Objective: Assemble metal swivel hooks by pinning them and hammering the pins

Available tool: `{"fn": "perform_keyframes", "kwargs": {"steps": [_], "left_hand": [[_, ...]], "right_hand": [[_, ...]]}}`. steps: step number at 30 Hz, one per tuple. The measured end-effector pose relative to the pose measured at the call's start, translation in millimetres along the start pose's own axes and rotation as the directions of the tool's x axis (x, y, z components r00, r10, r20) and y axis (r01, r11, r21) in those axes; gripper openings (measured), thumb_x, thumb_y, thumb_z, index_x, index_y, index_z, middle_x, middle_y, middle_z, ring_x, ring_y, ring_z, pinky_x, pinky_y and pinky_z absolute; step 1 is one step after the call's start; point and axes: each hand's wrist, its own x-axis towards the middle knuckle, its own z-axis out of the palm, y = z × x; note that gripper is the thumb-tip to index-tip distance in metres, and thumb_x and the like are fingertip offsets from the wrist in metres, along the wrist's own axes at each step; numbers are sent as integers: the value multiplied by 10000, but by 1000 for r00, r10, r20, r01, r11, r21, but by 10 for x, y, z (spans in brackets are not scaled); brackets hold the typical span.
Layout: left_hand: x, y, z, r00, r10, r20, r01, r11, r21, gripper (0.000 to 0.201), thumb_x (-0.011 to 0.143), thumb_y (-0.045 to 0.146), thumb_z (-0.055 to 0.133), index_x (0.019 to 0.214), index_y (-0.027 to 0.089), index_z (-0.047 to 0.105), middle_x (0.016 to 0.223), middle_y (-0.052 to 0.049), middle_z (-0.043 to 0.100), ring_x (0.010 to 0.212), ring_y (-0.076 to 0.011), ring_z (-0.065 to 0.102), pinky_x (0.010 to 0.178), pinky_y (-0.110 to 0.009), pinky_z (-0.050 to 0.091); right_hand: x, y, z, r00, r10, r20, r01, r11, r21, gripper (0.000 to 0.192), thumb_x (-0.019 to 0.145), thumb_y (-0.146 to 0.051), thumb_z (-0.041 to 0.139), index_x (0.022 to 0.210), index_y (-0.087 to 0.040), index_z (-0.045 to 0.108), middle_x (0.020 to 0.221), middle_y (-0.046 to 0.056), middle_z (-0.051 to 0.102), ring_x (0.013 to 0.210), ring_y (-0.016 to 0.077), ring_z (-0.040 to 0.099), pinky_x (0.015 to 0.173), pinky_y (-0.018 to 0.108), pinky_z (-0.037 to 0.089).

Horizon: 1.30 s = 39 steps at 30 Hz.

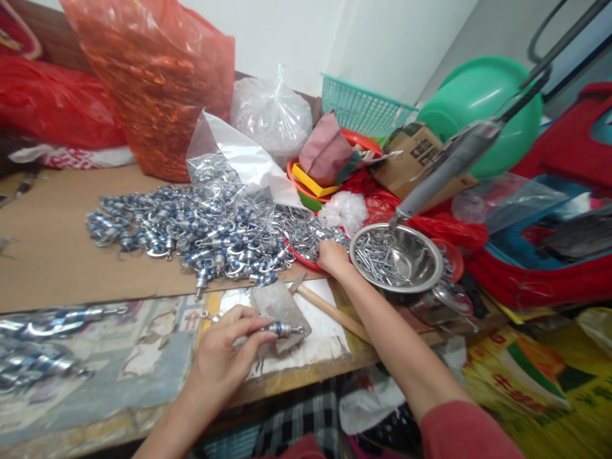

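The left hand (229,347) comes in from the lower left with its wrist bent over the near side of a rough grey stone block (278,301), thumb and fingertips pinched on a slim silver metal fitting with a blue band (281,329). The fitting lies roughly level, its shiny barrel narrowing to a small tip that points right, over the near part of the block; whether they touch, I cannot tell. A small ring shows at its other end, left of the fingers. The right arm stretches farther, beyond the block and to its right, with the right hand (333,256) curled down at a round red plastic tray (308,262) of small silver metal pieces (310,237); its fingertips are hidden, so I cannot tell whether it grips any. A wooden-handled hammer (329,310) lies just right of the block on the counter (296,386), and a heap of similar blue-banded fittings (224,242) spreads behind it to the left.
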Motion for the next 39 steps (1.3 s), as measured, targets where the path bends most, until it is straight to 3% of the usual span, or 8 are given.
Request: {"fn": "perform_keyframes", "kwargs": {"steps": [5, 11, 15, 17, 20, 27, 32, 39], "left_hand": [[-32, 7, -30, 999, -46, 10, 47, 999, -25, 135, 715, 210, 597, 792, 221, 708, 724, -22, 648, 701, -161, 602, 645, -245, 459], [-26, 54, -10, 991, -134, 28, 136, 986, -93, 160, 703, 228, 606, 834, 224, 698, 715, -29, 663, 692, -181, 608, 639, -262, 464], [-30, 59, 27, 976, -218, 5, 218, 969, -113, 278, 683, 243, 628, 953, 185, 654, 676, -11, 636, 626, -158, 592, 616, -253, 468], [-37, 52, 43, 972, -234, 11, 233, 963, -135, 332, 690, 246, 622, 1015, 179, 622, 671, 0, 626, 620, -149, 590, 620, -248, 472], [-49, 38, 54, 973, -230, 3, 229, 966, -123, 357, 690, 245, 624, 1041, 180, 610, 671, 8, 623, 613, -139, 584, 621, -242, 472], [-45, 53, 28, 981, -189, -37, 186, 979, -88, 259, 669, 206, 637, 923, 214, 687, 728, -19, 680, 678, -167, 608, 665, -256, 476], [-41, 114, 15, 990, -136, 24, 138, 975, -176, 154, 708, 179, 594, 724, 248, 731, 669, -16, 673, 642, -156, 611, 598, -228, 463], [-65, 142, 42, 975, -203, -86, 184, 964, -191, 153, 655, 201, 647, 776, 247, 727, 713, -16, 700, 675, -180, 625, 643, -258, 478]], "right_hand": [[18, 55, 19, 998, -64, -15, 64, 998, -3, 247, 656, -115, 606, 894, -140, 667, 911, 138, 656, 885, 252, 604, 758, 305, 442], [-173, 308, -16, 969, -98, -228, 126, 986, 112, 220, 789, -140, 468, 868, -155, 673, 915, 110, 631, 902, 224, 574, 783, 324, 431], [-474, 148, -104, 929, -132, -347, 215, 953, 213, 169, 801, -171, 487, 848, -143, 647, 955, 85, 602, 913, 169, 559, 782, 265, 438], [-738, -58, -141, 912, -184, -367, 309, 896, 318, 139, 802, -192, 499, 807, -148, 631, 890, 53, 614, 827, 128, 576, 714, 218, 454], [-1167, -378, -145, 870, -339, -358, 493, 574, 654, 84, 758, -184, 559, 720, -149, 625, 708, 20, 621, 686, 123, 578, 658, 234, 451], [-1490, -569, -45, 930, -271, -248, 334, 343, 878, 50, 710, -157, 602, 678, -165, 640, 684, 15, 628, 676, 134, 574, 659, 252, 441], [-1523, -540, -23, 927, -262, -268, 345, 320, 882, 51, 711, -187, 599, 692, -166, 642, 678, 19, 616, 667, 138, 562, 626, 250, 439], [-1586, -538, -29, 924, -212, -317, 376, 367, 851, 71, 732, -190, 575, 690, -173, 630, 690, 18, 620, 667, 132, 567, 632, 245, 455]]}}
